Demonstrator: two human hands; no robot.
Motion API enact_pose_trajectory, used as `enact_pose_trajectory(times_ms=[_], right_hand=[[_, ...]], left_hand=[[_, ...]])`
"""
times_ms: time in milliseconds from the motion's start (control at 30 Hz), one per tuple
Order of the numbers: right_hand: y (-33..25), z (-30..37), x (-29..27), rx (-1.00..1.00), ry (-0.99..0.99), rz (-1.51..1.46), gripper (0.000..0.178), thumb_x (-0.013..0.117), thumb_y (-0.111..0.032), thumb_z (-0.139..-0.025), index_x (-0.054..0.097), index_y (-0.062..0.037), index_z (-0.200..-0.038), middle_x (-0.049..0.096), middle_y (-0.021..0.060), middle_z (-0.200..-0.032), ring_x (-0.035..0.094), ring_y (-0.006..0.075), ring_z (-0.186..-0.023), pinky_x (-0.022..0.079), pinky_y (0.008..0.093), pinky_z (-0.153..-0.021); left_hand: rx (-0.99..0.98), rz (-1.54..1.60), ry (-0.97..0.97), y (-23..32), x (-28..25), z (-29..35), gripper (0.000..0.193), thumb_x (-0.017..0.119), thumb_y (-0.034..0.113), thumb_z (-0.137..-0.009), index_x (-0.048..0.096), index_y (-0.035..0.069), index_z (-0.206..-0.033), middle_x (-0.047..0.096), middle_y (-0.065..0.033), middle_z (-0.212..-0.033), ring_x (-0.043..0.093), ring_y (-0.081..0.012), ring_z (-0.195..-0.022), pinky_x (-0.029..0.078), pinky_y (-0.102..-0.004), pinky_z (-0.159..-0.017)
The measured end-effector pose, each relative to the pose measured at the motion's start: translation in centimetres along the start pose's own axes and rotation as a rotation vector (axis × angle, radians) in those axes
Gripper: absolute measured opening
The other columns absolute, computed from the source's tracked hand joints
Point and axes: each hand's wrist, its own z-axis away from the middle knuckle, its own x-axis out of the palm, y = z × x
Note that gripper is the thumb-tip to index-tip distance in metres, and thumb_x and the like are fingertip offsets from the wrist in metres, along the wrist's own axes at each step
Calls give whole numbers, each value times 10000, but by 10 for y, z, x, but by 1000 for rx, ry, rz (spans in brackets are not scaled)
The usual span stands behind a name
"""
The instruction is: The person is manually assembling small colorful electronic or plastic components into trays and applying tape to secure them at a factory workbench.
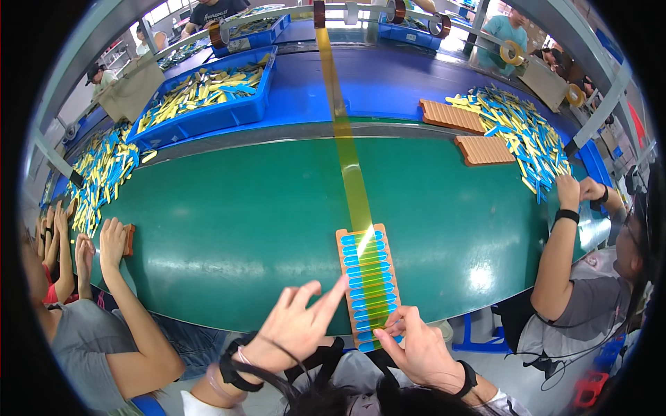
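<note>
In front of me on the green table lies an orange-brown grooved tray (388, 244) with a row of flat blue pieces (353, 261) across it. A long strip of amber see-through tape (345, 149) comes down from the far rail and lies over the middle of the pieces. At the tray's near end, my right hand (423, 347) pinches the tape's end between thumb and fingers. My left hand (295, 326) is beside the tray's left edge, fingers apart, its index fingertip at the edge; whether it presses there, I cannot tell.
Heaps of yellow and blue pieces lie at far left (104, 173) and far right (531, 132). A blue bin (208, 118) holds more. Two grooved trays (451, 116) rest by the right heap. Tape rolls (319, 14) hang on the rail. Co-workers sit at both sides.
</note>
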Motion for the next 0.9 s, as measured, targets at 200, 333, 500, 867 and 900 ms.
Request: enact_pose_trajectory(times_ms=[200,333,500,867,900], right_hand=[[1,3,-1,29,-42,12,327,610,-188,-798,367,-9,-924,593,117,-728,635,224,-671,487,316,-515],[3,4,0,-29,-42,19,333,610,-181,-798,360,3,-918,584,107,-724,641,218,-688,496,304,-494],[4,2,0,-82,-11,-37,304,599,-189,-801,381,6,-881,536,131,-731,596,250,-610,472,326,-481],[-4,-3,-2,-45,-65,104,322,611,-190,-798,360,-3,-878,543,109,-766,634,215,-669,493,312,-482],[-5,-3,-1,-52,-59,122,323,610,-197,-798,361,-5,-869,542,108,-764,632,215,-661,492,315,-479]], left_hand=[[58,-63,-79,-28,2,-19,694,481,-63,-668,272,43,-1321,575,-85,-830,456,-263,-975,371,-350,-777],[84,-80,-93,-31,1,-21,699,487,-58,-664,281,55,-1322,581,-61,-816,460,-235,-959,366,-326,-776],[94,-96,-136,-33,-2,-23,696,487,-58,-666,281,53,-1322,582,-60,-798,460,-234,-961,365,-328,-784],[-241,657,43,-77,-4,-57,469,485,41,-792,361,31,-1244,483,-133,-1175,505,-238,-995,401,-330,-852],[-404,859,87,-83,-6,-72,442,505,89,-816,364,12,-1227,494,-130,-1161,512,-220,-1015,408,-328,-859]])
